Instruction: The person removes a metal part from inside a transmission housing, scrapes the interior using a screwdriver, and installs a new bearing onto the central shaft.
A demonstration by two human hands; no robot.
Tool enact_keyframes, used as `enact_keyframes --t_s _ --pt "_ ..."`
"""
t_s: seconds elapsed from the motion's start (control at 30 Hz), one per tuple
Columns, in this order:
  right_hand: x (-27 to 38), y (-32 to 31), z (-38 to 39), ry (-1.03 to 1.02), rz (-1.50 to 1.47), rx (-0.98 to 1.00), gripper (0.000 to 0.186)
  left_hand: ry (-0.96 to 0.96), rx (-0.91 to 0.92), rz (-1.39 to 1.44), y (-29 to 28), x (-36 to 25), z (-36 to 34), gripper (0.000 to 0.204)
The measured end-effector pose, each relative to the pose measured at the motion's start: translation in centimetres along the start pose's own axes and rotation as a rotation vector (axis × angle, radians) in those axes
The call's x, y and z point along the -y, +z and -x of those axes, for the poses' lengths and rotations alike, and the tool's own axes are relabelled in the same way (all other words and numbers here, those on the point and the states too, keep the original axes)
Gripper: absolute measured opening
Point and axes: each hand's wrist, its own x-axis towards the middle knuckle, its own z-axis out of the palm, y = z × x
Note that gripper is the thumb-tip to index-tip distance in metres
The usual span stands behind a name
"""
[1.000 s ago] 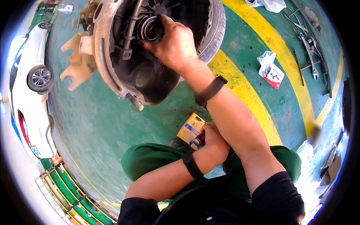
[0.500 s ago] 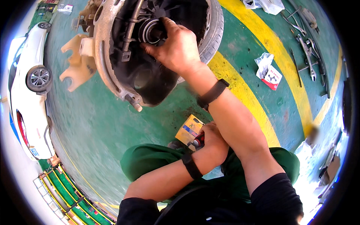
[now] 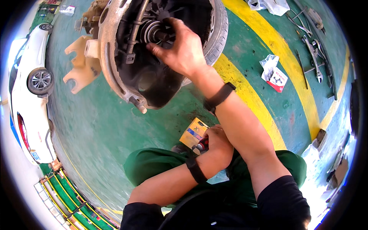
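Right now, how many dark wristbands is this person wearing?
2: one wristband on the right arm reaching into the wheel hub, one wristband on the left arm held near the lap. None seem hidden.

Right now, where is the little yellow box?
In the head view, the yellow box lies on the green floor near the middle, just beside the left hand and below the wheel well.

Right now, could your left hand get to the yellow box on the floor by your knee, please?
Probably yes. The left hand sits right beside the yellow box with nothing between them, though it already grips a small red-and-black tool, so its fingers are occupied.
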Motion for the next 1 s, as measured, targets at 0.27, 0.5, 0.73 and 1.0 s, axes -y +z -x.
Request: enact_keyframes --t_s 0.27,0.5,0.73,1.0 --pt "0.8 0.1 0.2 0.043 0.002 0.044 0.055 0.04 -0.014 0.071 1.8 0.0 -1.0 0.027" --pt "0.0 1.0 -0.2 -0.387 0.179 -0.233 0.044 0.099 0.007 0.1 0.8 0.7 -0.6 0.026" --pt "0.8 1.2 -0.1 0.053 0.128 -0.052 0.044 0.111 -0.014 0.108 1.0 0.5 -0.6 0.027" --pt "0.1 0.5 0.7 -0.354 0.195 -0.113 0.054 0.105 0.02 0.116 0.9 0.3 -0.4 0.027"
